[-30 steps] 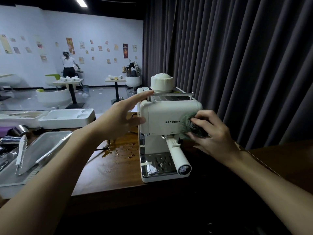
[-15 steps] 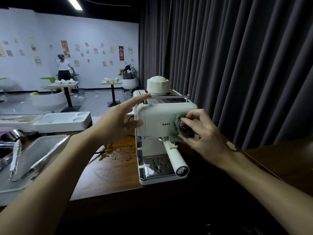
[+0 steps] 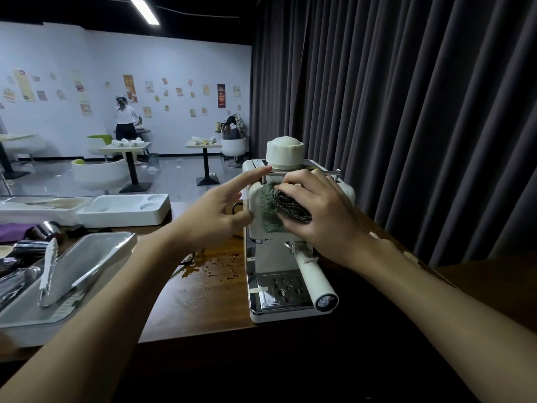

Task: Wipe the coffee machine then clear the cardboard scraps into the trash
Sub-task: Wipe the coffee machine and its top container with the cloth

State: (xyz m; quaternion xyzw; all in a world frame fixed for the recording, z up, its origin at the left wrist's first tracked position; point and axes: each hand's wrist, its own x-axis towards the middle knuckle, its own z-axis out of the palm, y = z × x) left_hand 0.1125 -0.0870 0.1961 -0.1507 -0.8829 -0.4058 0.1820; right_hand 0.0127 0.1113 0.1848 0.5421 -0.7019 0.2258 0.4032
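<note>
Wiping front of machine (image 3: 271,237) on counter (image 3: 203,301): press cloth (image 3: 276,209) flat, sweep whole panel, brace body to stop sliding. Grips bunched cloth with right hand (image 3: 322,210) against upper front; braces with spread left hand (image 3: 215,216), forefinger on top edge, thumb at left side, holding nothing.

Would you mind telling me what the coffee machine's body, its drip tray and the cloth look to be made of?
The coffee machine body looks like smooth cream plastic with a soft sheen. Its drip tray seems polished metal: mirror-bright, with punched holes. The cloth in the right hand is probably fuzzy grey-green knit or microfibre; loose fibres show at its edge.
</note>
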